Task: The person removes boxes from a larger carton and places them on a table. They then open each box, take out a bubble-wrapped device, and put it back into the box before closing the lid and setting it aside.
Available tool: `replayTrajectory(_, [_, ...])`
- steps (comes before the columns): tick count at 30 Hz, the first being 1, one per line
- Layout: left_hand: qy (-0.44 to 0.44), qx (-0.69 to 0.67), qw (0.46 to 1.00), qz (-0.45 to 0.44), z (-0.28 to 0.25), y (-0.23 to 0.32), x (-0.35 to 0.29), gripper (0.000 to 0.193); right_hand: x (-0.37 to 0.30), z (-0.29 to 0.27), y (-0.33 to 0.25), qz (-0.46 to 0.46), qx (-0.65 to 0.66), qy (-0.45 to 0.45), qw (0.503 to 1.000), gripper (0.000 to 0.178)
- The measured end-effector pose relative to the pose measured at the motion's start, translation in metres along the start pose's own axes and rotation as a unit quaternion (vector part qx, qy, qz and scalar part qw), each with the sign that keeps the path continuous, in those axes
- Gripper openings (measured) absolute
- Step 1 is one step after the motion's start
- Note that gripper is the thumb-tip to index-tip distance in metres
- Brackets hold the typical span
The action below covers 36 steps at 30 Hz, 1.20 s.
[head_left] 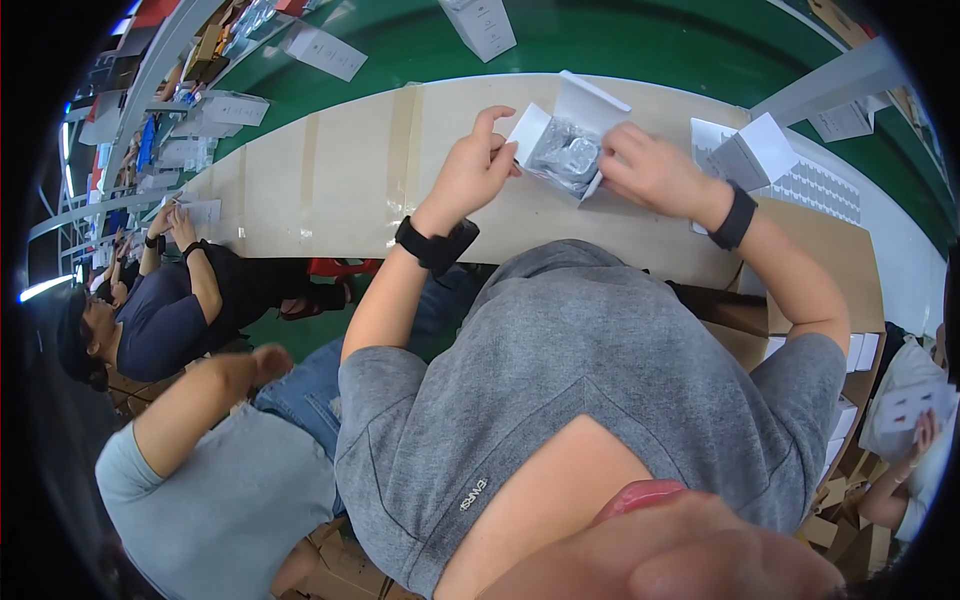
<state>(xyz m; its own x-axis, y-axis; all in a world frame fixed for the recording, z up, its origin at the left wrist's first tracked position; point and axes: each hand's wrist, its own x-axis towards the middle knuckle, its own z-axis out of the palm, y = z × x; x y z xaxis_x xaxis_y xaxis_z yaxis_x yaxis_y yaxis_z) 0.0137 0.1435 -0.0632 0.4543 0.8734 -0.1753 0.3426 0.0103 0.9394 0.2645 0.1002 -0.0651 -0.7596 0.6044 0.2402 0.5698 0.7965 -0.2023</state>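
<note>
Head view: your open white box [533, 129] sits on the table [360, 175], between its near and far edges, flaps up, with a clear-bagged grey item [568, 156] inside. Your left hand [474, 160] is at the box's left flap, fingers bent; your right hand [648, 168] curls at its right side. You cannot tell whether either grip is pinching. Toward the table's right end, another white box [752, 155] rests on a patterned sheet [825, 187]
</note>
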Motion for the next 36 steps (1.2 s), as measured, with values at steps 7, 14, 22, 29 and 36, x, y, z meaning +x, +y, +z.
replayTrajectory(7, [0.043, 0.349, 0.816, 0.459, 0.04, 0.031, 0.006, 0.013, -0.033, 0.038, -0.013, 0.024, -0.027, 0.176, 0.984, 0.017])
replayTrajectory(14, [0.029, 0.5, 0.773, 0.389, 0.042, 0.009, 0.016, 0.009, -0.005, 0.006, -0.016, 0.035, -0.036, 0.12, 0.991, 0.014])
replayTrajectory(22, [-0.01, 0.383, 0.831, 0.404, 0.044, -0.002, 0.006, 0.011, 0.011, 0.009, 0.015, 0.018, 0.0, 0.034, 0.999, 0.015])
replayTrajectory(29, [0.037, 0.459, 0.82, 0.339, 0.04, 0.001, 0.022, 0.018, -0.01, 0.016, -0.004, 0.07, 0.069, 0.057, 0.994, 0.013])
replayTrajectory(36, [-0.122, 0.545, 0.784, 0.269, 0.043, 0.033, 0.037, 0.02, -0.017, 0.027, -0.024, 0.164, 0.169, 0.14, 0.962, 0.012])
